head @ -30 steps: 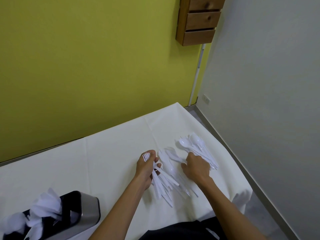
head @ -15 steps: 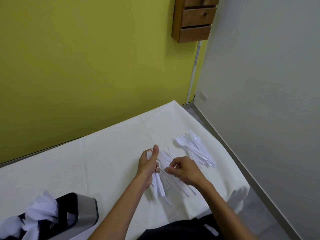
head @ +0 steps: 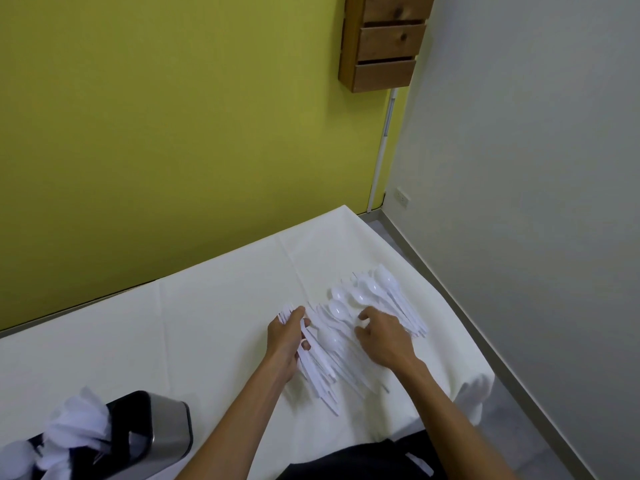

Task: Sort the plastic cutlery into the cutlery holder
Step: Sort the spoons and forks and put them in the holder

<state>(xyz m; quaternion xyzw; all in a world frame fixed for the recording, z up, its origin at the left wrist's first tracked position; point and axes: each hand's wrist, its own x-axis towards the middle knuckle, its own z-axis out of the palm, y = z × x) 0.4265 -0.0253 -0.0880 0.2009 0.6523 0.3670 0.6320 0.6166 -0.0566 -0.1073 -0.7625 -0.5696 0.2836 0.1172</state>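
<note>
Glossy white plastic cutlery [head: 360, 327], matt cloth [head: 194, 327], brushed-metal holder [head: 173, 427], knotty wooden rack [head: 384, 39].

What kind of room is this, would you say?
Probably a plain indoor workroom set up for a sorting job, not a kitchen: a table under a white cloth stands in a corner between a yellow-green painted wall and a grey wall, with a small wooden wall-mounted drawer unit above.

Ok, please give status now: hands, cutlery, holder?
Left hand gripping bunch of forks. Right hand open on loose cutlery pile. Holder part-filled, path clear.
</note>
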